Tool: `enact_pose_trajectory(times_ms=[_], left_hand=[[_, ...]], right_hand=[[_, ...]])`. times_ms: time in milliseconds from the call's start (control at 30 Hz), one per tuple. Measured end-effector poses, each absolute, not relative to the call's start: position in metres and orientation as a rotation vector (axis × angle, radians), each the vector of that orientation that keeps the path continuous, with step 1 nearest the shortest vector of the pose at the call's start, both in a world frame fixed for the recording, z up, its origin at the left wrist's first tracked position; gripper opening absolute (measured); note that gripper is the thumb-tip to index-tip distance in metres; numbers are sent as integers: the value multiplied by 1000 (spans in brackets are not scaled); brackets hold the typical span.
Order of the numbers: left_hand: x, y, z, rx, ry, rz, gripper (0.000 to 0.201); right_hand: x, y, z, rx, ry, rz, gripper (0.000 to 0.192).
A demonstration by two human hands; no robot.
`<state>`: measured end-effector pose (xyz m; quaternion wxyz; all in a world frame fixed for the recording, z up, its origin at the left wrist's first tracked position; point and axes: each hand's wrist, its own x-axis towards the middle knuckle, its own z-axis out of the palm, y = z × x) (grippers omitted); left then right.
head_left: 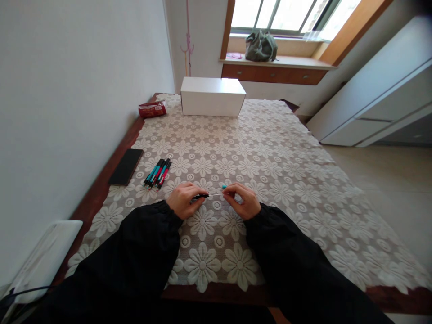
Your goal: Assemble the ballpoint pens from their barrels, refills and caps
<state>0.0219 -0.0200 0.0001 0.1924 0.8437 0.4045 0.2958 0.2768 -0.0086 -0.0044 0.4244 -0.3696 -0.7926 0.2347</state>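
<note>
A pen (207,195) is held level just above the lace tablecloth (286,171), spanning both hands. Its black end is pinched by the left hand (184,199); its teal end is pinched by the right hand (242,200) fingertips (227,191).

- Left hand (184,199) curls low, fingers (199,191) pinched shut.
- Right hand (243,200) faces it, fingers pinched too.
- Both black-sleeved forearms angle inward, hands near.

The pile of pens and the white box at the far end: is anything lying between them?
No. In the head view, only bare flowered lace cloth runs from the pile of pens to the white box. The red packet lies off to the left, beside the box.
</note>
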Motion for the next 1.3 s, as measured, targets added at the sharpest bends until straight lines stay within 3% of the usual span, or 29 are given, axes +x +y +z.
enact_pose_trajectory(times_ms=[667, 767, 933, 1133, 1300], left_hand=[[22, -21, 0, 2338, 1183, 805, 19], [21, -21, -2, 2334, 1196, 804, 20], [22, -21, -3, 2326, 1207, 826, 20], [22, -21, -1, 2337, 1203, 829, 19], [22, -20, -1, 2329, 1219, 827, 19]], right_hand=[[282, -7, -6, -945, -1982, 605, 22], [287, -3, -8, -1032, -1947, 513, 17], [296, 7, -21, -1150, -2136, 221, 30], [302, 14, -37, -1228, -2277, 82, 7], [306, 16, -35, -1226, -2258, 117, 10]])
